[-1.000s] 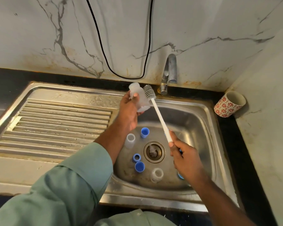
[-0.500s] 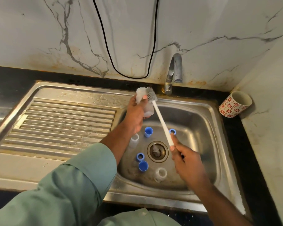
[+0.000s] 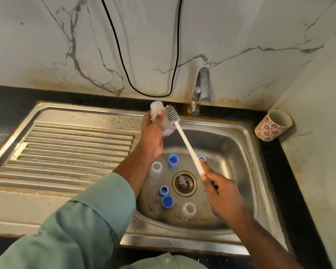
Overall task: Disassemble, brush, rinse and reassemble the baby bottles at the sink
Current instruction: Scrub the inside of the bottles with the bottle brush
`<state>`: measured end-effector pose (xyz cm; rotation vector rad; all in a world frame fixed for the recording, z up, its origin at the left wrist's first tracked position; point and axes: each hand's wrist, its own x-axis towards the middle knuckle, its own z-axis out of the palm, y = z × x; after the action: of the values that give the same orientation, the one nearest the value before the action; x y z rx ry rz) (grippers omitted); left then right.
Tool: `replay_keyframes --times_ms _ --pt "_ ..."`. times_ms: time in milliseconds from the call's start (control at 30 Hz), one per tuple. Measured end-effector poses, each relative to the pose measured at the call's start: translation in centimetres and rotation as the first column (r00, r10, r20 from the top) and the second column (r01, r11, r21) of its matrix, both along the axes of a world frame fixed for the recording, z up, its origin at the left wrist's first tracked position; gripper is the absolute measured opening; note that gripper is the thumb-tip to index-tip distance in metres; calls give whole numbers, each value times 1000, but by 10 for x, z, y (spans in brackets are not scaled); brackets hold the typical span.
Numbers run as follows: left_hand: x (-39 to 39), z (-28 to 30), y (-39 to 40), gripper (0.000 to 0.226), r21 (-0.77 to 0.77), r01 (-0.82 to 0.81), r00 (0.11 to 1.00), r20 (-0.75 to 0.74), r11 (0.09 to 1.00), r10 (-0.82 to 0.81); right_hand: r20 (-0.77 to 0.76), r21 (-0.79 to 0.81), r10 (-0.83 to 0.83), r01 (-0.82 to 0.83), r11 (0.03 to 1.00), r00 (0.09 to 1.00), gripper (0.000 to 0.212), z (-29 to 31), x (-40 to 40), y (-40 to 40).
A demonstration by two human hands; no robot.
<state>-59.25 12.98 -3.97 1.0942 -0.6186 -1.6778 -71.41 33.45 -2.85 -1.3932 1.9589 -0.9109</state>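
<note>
Translucent bottle (image 3: 161,121) held up over sink (image 3: 241,152) in left hand (image 3: 151,136) | right hand (image 3: 223,193) grips brush (image 3: 184,140), bristles now against its outside, closer than before | brushing continues, rinse pending

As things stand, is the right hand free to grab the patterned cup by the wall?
Probably not: the right hand grips the brush handle over the sink. The path to the cup looks open, but the brush must go first.

Three clear bottles (image 3: 160,121) (image 3: 156,170) (image 3: 188,211), two blue caps (image 3: 173,160) (image 3: 167,201), two blue rings (image 3: 164,190) (image 3: 201,158), one brush (image 3: 173,115), and one patterned cup (image 3: 272,125) at two o'clock are counted.
</note>
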Motion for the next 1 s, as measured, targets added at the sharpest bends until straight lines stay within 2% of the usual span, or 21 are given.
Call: replay_keyframes --times_ms 67,133,200,333,433,500,567,667,733,800,867,933,1000 --pt "6 0 -3 42 6 -30 999 -14 1000 31 -25 -22 36 -37 999 999 48 -2 5 12" --pt "4 -3 6 42 -39 72 996 53 997 -70 9 -16 13 -13 1000 1000 46 -6 5 11" --pt "-2 -9 14 43 -21 150 985 83 988 -148 63 7 -48 47 999 997 46 -7 1 -3" --pt "1 -5 8 51 48 35 999 -23 998 -34 6 -3 11 -11 1000 1000 46 3 -1 -1" --pt "3 -5 3 61 30 20 999 38 999 -21 -28 -16 50 -50 999 998 48 3 7 16" --pt "-3 -6 11 58 39 57 994 86 998 -60 -20 -16 25 -25 1000 999 46 -1 8 8" --pt "-8 -8 14 56 61 61 997 43 996 -63 38 4 1 -1 1000 999 43 -1 7 -5" --pt "1 -5 2 55 26 -45 999 -26 999 46 -21 9 52 -52 999 998 45 -1 7 3" --pt "8 -5 -5 50 13 -116 993 21 993 116 -73 67 81 -76 995 994 44 -3 9 17" --pt "4 -5 2 45 -6 -64 991 116 998 65 -59 98 51 -45 994 997 42 -6 8 16" --pt "-4 -7 10 45 12 32 980 196 999 -33 30 91 -24 21 996 999 41 -9 4 2" --pt "-7 -8 10 46 28 35 982 187 999 -40 57 78 -23 18 997 998 41 -6 0 -5" --pt "-1 -5 0 44 53 -5 991 134 999 -2 -16 74 30 -29 997 999 43 -6 -2 2"
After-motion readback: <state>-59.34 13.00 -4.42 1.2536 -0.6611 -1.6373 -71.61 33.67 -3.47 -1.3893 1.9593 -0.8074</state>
